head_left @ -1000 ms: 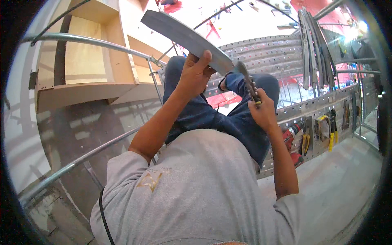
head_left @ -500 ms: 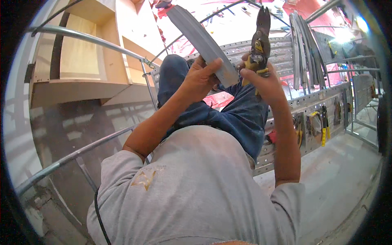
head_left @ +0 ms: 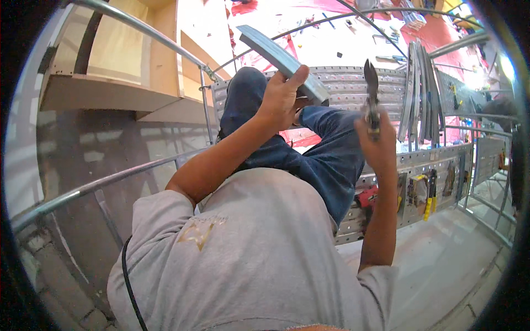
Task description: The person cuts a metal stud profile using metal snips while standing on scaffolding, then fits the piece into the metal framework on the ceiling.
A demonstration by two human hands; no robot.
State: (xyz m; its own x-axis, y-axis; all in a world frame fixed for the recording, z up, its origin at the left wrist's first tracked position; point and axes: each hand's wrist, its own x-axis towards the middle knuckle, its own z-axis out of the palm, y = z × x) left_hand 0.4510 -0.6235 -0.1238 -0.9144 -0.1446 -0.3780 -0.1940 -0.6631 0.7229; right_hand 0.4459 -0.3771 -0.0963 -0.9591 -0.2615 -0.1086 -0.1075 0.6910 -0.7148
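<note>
A short length of grey metal channel [head_left: 276,54] slants up and to the left over my bent legs. My left hand [head_left: 282,100] is closed around its near end, with the thumb on top. To the right, apart from the channel, my right hand [head_left: 378,137] grips a pair of tin snips [head_left: 372,85] by the handles. The dark jaws point upward. Motion blurs this hand and the handles, and the fingers partly hide the grips.
I sit on perforated metal scaffold planks [head_left: 353,88] with tube rails [head_left: 99,185] on the left. Several long metal strips [head_left: 422,99] lean at the right. A red tool [head_left: 366,196] and a yellow-handled cutter [head_left: 430,194] lie on the near plank. Wooden shelving [head_left: 116,96] stands at the left.
The tin snips have moved down and right, away from the channel's near end, and turned edge-on. My left hand keeps hold of the channel, now tilted flatter. The whole view has shifted slightly.
</note>
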